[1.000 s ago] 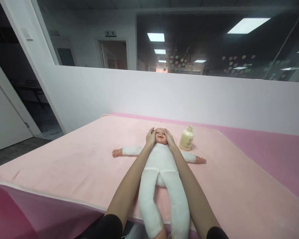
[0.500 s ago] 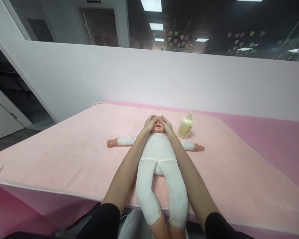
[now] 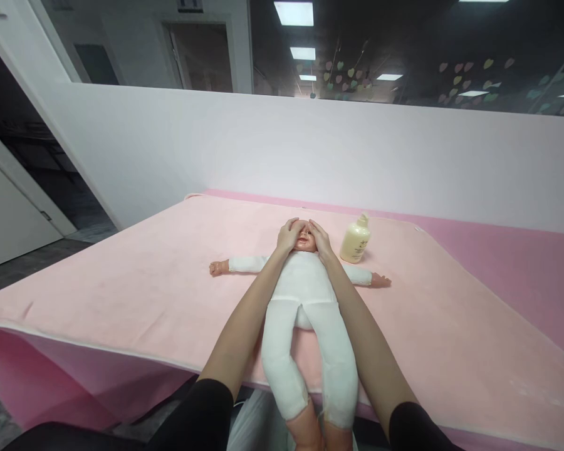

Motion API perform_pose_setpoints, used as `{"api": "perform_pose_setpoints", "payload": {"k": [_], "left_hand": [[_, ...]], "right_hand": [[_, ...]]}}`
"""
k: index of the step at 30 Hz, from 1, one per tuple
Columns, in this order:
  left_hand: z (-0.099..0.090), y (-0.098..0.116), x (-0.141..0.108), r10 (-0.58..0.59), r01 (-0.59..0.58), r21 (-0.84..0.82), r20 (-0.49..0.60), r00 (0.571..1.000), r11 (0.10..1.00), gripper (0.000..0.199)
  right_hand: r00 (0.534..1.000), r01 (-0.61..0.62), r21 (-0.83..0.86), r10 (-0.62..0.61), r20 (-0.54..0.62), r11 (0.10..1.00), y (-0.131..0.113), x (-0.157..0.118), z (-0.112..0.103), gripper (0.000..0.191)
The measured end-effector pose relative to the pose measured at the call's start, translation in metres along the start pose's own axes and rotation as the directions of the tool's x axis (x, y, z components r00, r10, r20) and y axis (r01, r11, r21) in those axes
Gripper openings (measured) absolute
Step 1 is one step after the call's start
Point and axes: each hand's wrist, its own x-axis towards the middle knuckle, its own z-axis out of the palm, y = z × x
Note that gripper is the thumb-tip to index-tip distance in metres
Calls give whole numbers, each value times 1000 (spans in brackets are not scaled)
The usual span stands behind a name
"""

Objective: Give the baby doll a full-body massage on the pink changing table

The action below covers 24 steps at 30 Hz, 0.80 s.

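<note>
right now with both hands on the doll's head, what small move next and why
Perhaps slide the left hand and right hand slightly outward along the head of the doll, since both reach over its upper face, partly hiding it.

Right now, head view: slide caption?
Left hand and right hand rest on a baby doll's face, pump bottle nearby.

2 arms (image 3: pixel 243 318) stretch forward, hands (image 3: pixel 288 237) curved inward.
</note>
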Motion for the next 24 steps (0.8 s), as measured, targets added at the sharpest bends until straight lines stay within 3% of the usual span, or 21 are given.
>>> {"api": "perform_pose_setpoints", "payload": {"k": [3, 11, 18, 21, 24], "left_hand": [[0, -3, 3, -2, 3, -15, 23, 1000, 1000, 38], [2, -5, 6, -39, 38, -47, -9, 999, 998, 40], [1, -4, 1, -12, 13, -41, 22, 1000, 999, 41], [1, -6, 3, -32, 34, -44, 39, 999, 998, 40], [2, -7, 5, -25, 27, -56, 44, 999, 998, 38]], "right_hand": [[1000, -15, -3, 15, 12, 1000, 1, 0, 0, 48], [986, -168, 70, 169, -9, 983, -6, -2, -3, 38], [1000, 13, 1, -13, 0, 1000, 1, -2, -1, 43], [1000, 11, -51, -10, 14, 999, 5, 1, -3, 49], [1000, -29, -67, 29, 5, 997, 6, 4, -3, 42]]}}
